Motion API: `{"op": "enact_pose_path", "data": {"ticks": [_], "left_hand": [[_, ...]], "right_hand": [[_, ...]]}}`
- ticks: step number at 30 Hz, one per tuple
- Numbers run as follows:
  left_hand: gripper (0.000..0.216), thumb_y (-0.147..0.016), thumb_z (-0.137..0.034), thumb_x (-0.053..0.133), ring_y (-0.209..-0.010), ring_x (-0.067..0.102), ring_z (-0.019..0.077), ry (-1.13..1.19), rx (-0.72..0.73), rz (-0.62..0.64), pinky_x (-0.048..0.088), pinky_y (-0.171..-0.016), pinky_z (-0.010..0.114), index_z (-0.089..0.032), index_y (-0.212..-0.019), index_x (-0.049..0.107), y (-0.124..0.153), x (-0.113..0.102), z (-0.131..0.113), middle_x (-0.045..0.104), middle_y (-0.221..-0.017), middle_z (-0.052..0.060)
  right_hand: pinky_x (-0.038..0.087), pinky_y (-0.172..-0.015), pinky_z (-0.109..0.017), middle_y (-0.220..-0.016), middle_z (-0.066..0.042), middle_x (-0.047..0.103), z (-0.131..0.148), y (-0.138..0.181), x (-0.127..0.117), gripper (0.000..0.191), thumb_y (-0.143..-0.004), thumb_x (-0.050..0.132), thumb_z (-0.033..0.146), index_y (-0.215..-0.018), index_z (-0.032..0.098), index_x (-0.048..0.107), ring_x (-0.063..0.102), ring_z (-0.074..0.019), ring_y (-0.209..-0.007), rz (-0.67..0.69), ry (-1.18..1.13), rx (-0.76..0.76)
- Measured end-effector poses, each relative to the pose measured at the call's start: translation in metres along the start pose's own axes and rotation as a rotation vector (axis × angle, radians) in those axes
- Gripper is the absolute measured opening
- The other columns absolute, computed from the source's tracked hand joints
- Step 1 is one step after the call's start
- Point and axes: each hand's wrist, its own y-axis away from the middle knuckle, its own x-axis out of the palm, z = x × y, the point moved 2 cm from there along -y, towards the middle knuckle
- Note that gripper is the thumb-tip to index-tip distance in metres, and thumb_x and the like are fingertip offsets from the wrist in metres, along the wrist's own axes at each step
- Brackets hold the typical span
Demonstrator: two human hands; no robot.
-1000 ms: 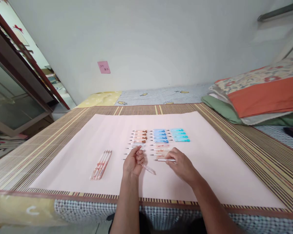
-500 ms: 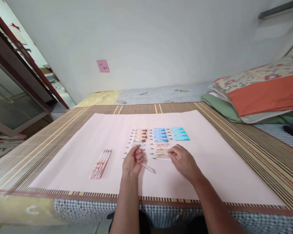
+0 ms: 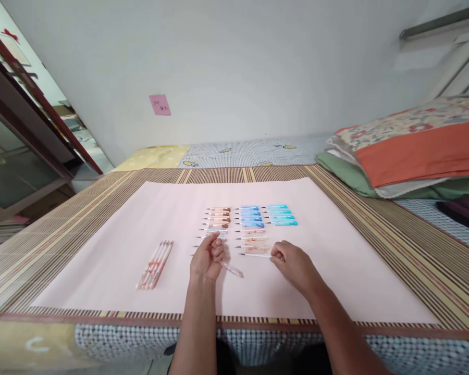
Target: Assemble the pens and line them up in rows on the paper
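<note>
In my left hand (image 3: 208, 258), fingers curled, is a clear pinkish pen barrel (image 3: 232, 269) that sticks out to the lower right. My right hand (image 3: 293, 263) pinches the right end of a slim white pen refill (image 3: 255, 255), whose dark tip points left. Just above that refill lie pens with pink-orange patterns (image 3: 255, 239). Higher up are rows of blue pens (image 3: 250, 216), brown pens (image 3: 219, 216) and turquoise pens (image 3: 280, 214). Pale pens (image 3: 214, 229) below the brown ones are partly hidden by my left hand. A bundle of several pink-and-white pens (image 3: 155, 265) lies at the left.
Everything lies on a large pale pink sheet (image 3: 101, 271) spread over a striped mat (image 3: 113, 200). Folded bedding with an orange band (image 3: 422, 156) is stacked at the right. A white wall (image 3: 250, 67) with a pink note (image 3: 160, 104) rises behind.
My right hand has moved down slightly from the patterned pens to the end of the white refill. My left hand keeps the clear barrel. The view has shifted a little.
</note>
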Motion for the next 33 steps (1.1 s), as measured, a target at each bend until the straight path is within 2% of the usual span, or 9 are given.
{"op": "enact_pose_path", "data": {"ticks": [17,23,28,33], "left_hand": [[0.006,-0.083,-0.012,0.066,-0.039,0.028,0.0015,0.007,-0.016,0.03,0.021,-0.033,0.013,-0.011,-0.079,0.062,-0.003,-0.003,0.002,0.049,-0.059,-0.004],[0.005,-0.084,-0.012,0.065,-0.039,0.029,0.0015,-0.003,-0.012,0.034,0.021,-0.033,0.013,-0.01,-0.081,0.063,-0.003,-0.003,0.003,0.049,-0.059,-0.004],[0.008,-0.087,-0.012,0.062,-0.039,0.028,0.0014,0.004,-0.018,0.032,0.021,-0.033,0.013,-0.009,-0.08,0.063,-0.004,-0.003,0.003,0.048,-0.059,-0.004],[0.006,-0.086,-0.012,0.062,-0.039,0.029,0.0017,0.007,-0.017,0.028,0.022,-0.033,0.013,-0.01,-0.08,0.062,-0.003,-0.003,0.003,0.049,-0.059,-0.004]], "right_hand": [[0.037,-0.068,-0.027,-0.084,-0.001,0.061,0.004,-0.002,0.011,0.013,-0.085,0.052,0.013,-0.076,0.022,0.054,0.057,-0.0161,-0.074,-0.025,-0.008,-0.039],[0.038,-0.067,-0.027,-0.085,-0.001,0.063,0.004,-0.004,0.014,0.011,-0.085,0.057,0.017,-0.077,0.023,0.051,0.06,-0.017,-0.075,-0.032,0.004,0.009],[0.04,-0.068,-0.027,-0.089,-0.001,0.064,0.009,-0.003,0.014,0.012,-0.083,0.062,0.021,-0.08,0.024,0.05,0.063,-0.0181,-0.078,-0.094,-0.014,0.011],[0.04,-0.068,-0.027,-0.079,0.0,0.065,0.014,-0.002,0.017,0.011,-0.085,0.055,0.014,-0.078,0.023,0.053,0.062,-0.0164,-0.072,-0.03,-0.065,-0.027]]}}
